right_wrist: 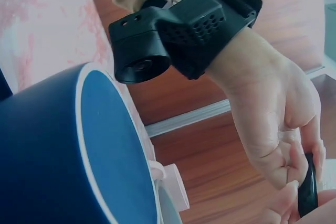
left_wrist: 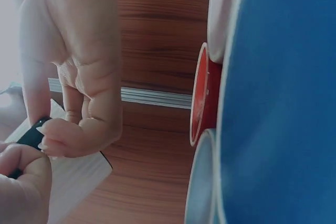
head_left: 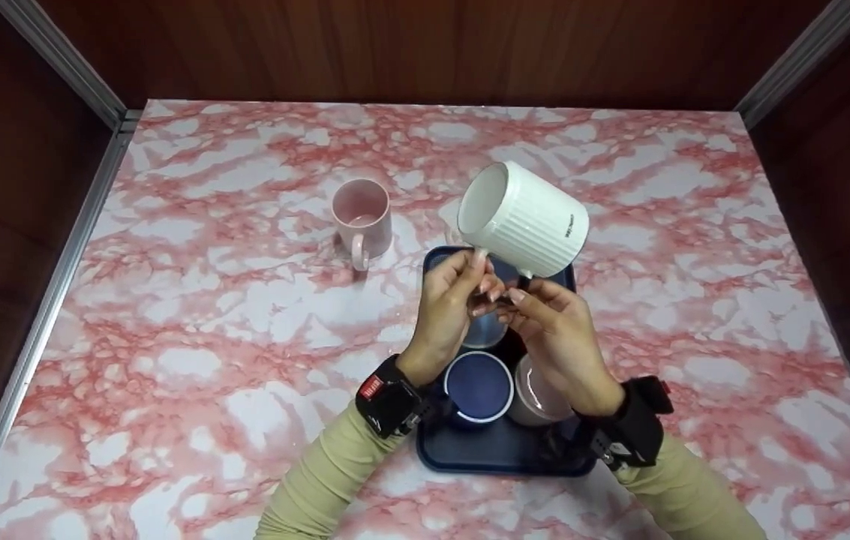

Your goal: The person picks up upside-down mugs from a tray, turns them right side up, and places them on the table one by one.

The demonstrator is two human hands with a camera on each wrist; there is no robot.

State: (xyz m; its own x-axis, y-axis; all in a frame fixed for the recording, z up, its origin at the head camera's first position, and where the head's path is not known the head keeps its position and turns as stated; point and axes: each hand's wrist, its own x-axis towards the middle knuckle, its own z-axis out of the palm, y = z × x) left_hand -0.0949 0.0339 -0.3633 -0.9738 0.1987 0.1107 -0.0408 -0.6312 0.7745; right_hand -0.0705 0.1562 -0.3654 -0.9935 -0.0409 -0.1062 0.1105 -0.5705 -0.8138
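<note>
Both hands hold up a white ribbed mug [head_left: 537, 221] above the navy tray [head_left: 500, 457], tilted with its mouth facing left. My left hand [head_left: 449, 300] pinches near the mug's rim end, on its handle side. From the other side, the fingers of my right hand [head_left: 561, 334] pinch the same dark handle [right_wrist: 308, 187], which shows as a glossy black curved piece between both hands in the wrist views. Below the wrists, a blue mug [head_left: 479, 386] and a pink mug [head_left: 533, 397] stand on the tray, the latter partly covered by the right hand.
A pink mug [head_left: 361, 214] stands upright left of the tray, its handle toward me. A red cup [left_wrist: 207, 98] shows beside the blue mug in the left wrist view, near a pale blue rim [left_wrist: 202, 182]. Wooden walls [head_left: 425, 52] enclose the marbled table [head_left: 207, 375].
</note>
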